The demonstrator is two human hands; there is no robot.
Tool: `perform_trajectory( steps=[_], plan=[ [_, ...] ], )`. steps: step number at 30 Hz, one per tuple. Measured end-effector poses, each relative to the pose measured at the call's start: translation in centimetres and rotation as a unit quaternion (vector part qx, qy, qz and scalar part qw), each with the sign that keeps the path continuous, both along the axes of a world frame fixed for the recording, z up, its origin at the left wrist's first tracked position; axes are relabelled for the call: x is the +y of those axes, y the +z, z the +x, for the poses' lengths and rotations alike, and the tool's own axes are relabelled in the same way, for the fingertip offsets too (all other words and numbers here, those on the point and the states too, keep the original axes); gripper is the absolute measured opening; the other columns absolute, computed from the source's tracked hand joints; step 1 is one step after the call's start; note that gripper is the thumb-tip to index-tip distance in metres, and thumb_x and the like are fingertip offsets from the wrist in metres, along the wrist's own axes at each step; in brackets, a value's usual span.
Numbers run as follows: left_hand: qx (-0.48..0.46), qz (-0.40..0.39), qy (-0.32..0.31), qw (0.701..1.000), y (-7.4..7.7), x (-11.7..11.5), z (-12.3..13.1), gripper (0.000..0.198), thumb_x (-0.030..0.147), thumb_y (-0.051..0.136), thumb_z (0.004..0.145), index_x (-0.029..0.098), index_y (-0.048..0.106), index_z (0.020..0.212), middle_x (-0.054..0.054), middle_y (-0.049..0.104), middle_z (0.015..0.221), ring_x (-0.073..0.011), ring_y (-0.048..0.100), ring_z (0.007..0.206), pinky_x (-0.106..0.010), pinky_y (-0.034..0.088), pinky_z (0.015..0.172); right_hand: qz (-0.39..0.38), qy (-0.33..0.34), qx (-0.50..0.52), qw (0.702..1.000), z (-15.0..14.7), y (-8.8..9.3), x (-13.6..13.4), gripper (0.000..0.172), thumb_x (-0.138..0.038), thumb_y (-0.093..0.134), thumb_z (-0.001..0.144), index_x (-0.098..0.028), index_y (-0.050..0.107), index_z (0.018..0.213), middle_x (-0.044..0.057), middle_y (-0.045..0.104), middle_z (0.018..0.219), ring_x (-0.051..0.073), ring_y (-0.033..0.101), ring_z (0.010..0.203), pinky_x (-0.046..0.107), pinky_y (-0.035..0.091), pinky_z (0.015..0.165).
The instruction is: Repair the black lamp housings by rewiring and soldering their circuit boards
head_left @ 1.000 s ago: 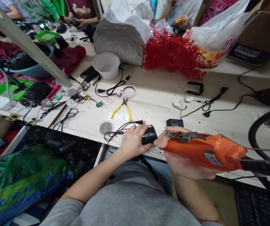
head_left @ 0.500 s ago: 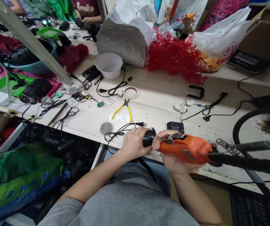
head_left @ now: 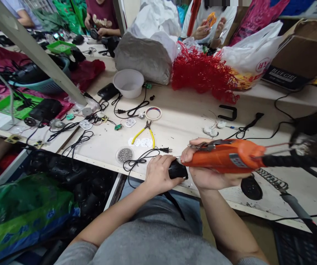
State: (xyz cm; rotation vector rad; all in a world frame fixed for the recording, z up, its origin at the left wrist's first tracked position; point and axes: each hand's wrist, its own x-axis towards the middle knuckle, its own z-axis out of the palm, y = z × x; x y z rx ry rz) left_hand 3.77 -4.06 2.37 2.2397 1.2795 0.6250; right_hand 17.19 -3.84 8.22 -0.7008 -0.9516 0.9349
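Orange electric screwdriver (head_left: 219,156), since shifted to the far edge of the black plastic housing (head_left: 178,171), fills the right hand (head_left: 212,179); left hand (head_left: 159,171) grips the housing near the bench (head_left: 182,125) edge. At eleven o'clock, yellow-handled pliers (head_left: 147,126); toward ten, looped cord (head_left: 139,161), round dish (head_left: 116,155) of metal parts (head_left: 124,155).

Black plastic housing (head_left: 178,171) is at the white bench's (head_left: 180,121) near edge, orange electric screwdriver (head_left: 219,156) right of it. Yellow-handled metal pliers (head_left: 153,138) lie behind-left, handles over white flat discs (head_left: 146,142); clear round dish (head_left: 116,155) sits front-left of those. White tape ring (head_left: 153,119) is behind the pliers, white round bowl (head_left: 129,92) behind-left of the ring.
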Motion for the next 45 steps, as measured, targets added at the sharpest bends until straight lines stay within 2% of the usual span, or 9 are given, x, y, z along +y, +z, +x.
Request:
perform_trajectory(
  steps=[6, 10, 16, 24, 27, 30, 36, 40, 45],
  plan=[
    [0.014, 0.000, 0.004, 1.000, -0.3, 0.0, 0.1, 0.058, 0.040, 0.082, 0.066, 0.019, 0.063, 0.117, -0.008, 0.070, 0.104, -0.0292, 0.062, 0.096, -0.043, 0.050, 0.084, -0.007, 0.009, 0.020, 1.000, -0.8, -2.5, 1.1, 0.072, -0.088, 0.051, 0.070, -0.023, 0.067, 0.093, 0.003, 0.060, 0.076, 0.015, 0.052, 0.050, 0.035, 0.049, 0.049],
    [0.013, 0.000, 0.012, 1.000, -0.6, 0.1, 0.1, 0.054, 0.037, 0.080, 0.067, 0.019, 0.062, 0.115, -0.007, 0.070, 0.101, -0.0281, 0.062, 0.093, -0.041, 0.049, 0.081, 0.004, 0.013, 0.013, 1.000, -1.1, -2.9, 0.8, 0.078, -0.093, 0.056, 0.062, -0.023, 0.069, 0.093, 0.001, 0.058, 0.074, 0.015, 0.054, 0.051, 0.037, 0.054, 0.053],
    [0.010, 0.001, 0.009, 1.000, -0.6, 0.2, 0.0, 0.050, 0.041, 0.083, 0.066, 0.020, 0.066, 0.109, -0.006, 0.071, 0.102, -0.0275, 0.062, 0.092, -0.041, 0.050, 0.082, -0.001, 0.006, 0.038, 0.999, -1.1, -2.9, 1.4, 0.075, -0.092, 0.058, 0.059, -0.023, 0.068, 0.088, 0.001, 0.058, 0.074, 0.015, 0.053, 0.049, 0.031, 0.046, 0.041],
    [0.005, -0.020, -0.018, 1.000, 0.2, 0.4, -0.6, 0.064, 0.048, 0.087, 0.065, 0.024, 0.066, 0.120, -0.009, 0.066, 0.125, -0.0308, 0.061, 0.110, -0.048, 0.049, 0.096, 0.016, -0.044, -0.008, 0.999, -0.2, 0.1, -0.6, 0.079, -0.093, 0.047, 0.069, -0.024, 0.072, 0.098, 0.002, 0.057, 0.061, 0.020, 0.054, 0.051, 0.035, 0.045, 0.048],
    [0.013, -0.040, -0.039, 0.998, 0.7, 0.2, -2.3, 0.075, 0.038, 0.087, 0.066, 0.027, 0.057, 0.133, -0.012, 0.052, 0.143, -0.0344, 0.053, 0.127, -0.054, 0.045, 0.106, 0.026, -0.036, -0.024, 0.999, 0.1, 1.3, -1.8, 0.079, -0.091, 0.043, 0.073, -0.024, 0.072, 0.103, 0.003, 0.059, 0.063, 0.021, 0.056, 0.054, 0.039, 0.048, 0.054],
    [-0.007, -0.086, -0.035, 0.996, 0.8, -0.3, -4.4, 0.087, 0.023, 0.084, 0.068, 0.026, 0.044, 0.145, -0.013, 0.051, 0.141, -0.0324, 0.052, 0.129, -0.051, 0.047, 0.107, 0.021, 0.013, 0.000, 1.000, -0.6, 1.6, -2.1, 0.080, -0.091, 0.047, 0.072, -0.022, 0.072, 0.105, 0.004, 0.061, 0.065, 0.022, 0.058, 0.056, 0.040, 0.050, 0.056],
    [-0.087, -0.092, 0.031, 0.991, -0.3, -1.5, -5.9, 0.078, 0.022, 0.086, 0.064, 0.024, 0.050, 0.133, -0.009, 0.062, 0.126, -0.0296, 0.061, 0.119, -0.047, 0.051, 0.101, 0.001, 0.049, 0.022, 0.999, -3.9, 0.9, -0.6, 0.080, -0.094, 0.051, 0.065, -0.022, 0.071, 0.097, 0.001, 0.058, 0.059, 0.019, 0.055, 0.048, 0.035, 0.049, 0.046],
    [-0.138, -0.082, 0.051, 0.986, -1.2, -1.5, -5.6, 0.071, 0.020, 0.086, 0.059, 0.022, 0.054, 0.123, -0.007, 0.064, 0.119, -0.0289, 0.065, 0.110, -0.045, 0.054, 0.094, -0.013, 0.057, 0.038, 0.998, -5.5, -0.1, 0.8, 0.075, -0.090, 0.055, 0.063, -0.022, 0.069, 0.092, 0.003, 0.063, 0.072, 0.016, 0.054, 0.046, 0.031, 0.044, 0.038],
    [-0.215, -0.100, 0.056, 0.970, -2.7, -1.5, -5.2, 0.066, 0.018, 0.081, 0.061, 0.021, 0.053, 0.120, -0.007, 0.064, 0.115, -0.0272, 0.065, 0.107, -0.043, 0.055, 0.093, -0.010, 0.060, 0.035, 0.998, -6.4, -1.9, 1.5, 0.073, -0.088, 0.059, 0.065, -0.020, 0.068, 0.089, 0.003, 0.062, 0.074, 0.014, 0.053, 0.046, 0.031, 0.046, 0.040]
  ],
)
